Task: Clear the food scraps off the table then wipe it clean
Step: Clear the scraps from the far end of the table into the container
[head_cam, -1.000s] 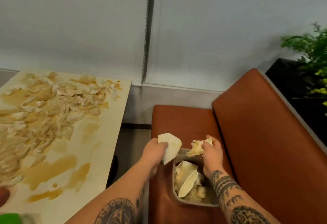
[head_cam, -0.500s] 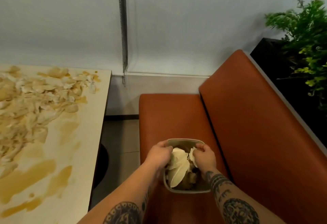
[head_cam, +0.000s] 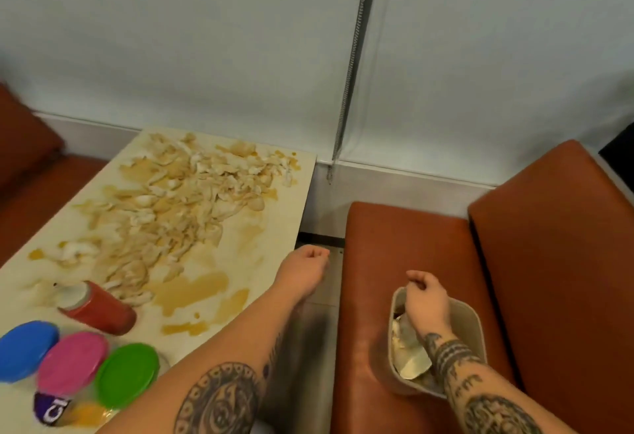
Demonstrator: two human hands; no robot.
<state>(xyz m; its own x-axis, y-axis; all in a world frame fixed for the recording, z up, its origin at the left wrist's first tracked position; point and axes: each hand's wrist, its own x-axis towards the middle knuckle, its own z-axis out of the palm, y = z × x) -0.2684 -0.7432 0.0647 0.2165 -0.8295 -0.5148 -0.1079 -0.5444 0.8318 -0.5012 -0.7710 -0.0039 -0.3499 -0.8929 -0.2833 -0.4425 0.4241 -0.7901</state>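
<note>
Now, over to the left hand (head_cam: 305,262): hangs above the gap between table (head_cam: 240,255) and bench (head_cam: 387,245), just off the table's right edge, fingers loosely curled, gripping nothing. Looks poised for another grab at the mess.

On to the right hand (head_cam: 423,296): sits over the far rim of the bin (head_cam: 463,320), fingers drooping in a loose curl, nothing visible in them. Reads as a hand with its load already dropped.

As for the bin: parked on the bench seat at near right, close beside the table, presumably to keep every trip short. Already holding a load of pale pieces (head_cam: 411,361).

And the food scraps (head_cam: 178,200)? Heaped across the far and middle stretch of the table, torn and creamy, sitting among brown sauce smears (head_cam: 192,291). Plenty left to shift, so no wiping yet. Soft and wet by the look, so prone to slipping from a loose grip.

Worth noting at near left on the table: a red cup (head_cam: 99,310) lying on its side against the near fringe of the pile, plus a blue lid (head_cam: 27,349), a pink lid (head_cam: 73,361) and a green lid (head_cam: 127,373) in a row. Likely obstacles to any clean sweep toward the bin.
</note>
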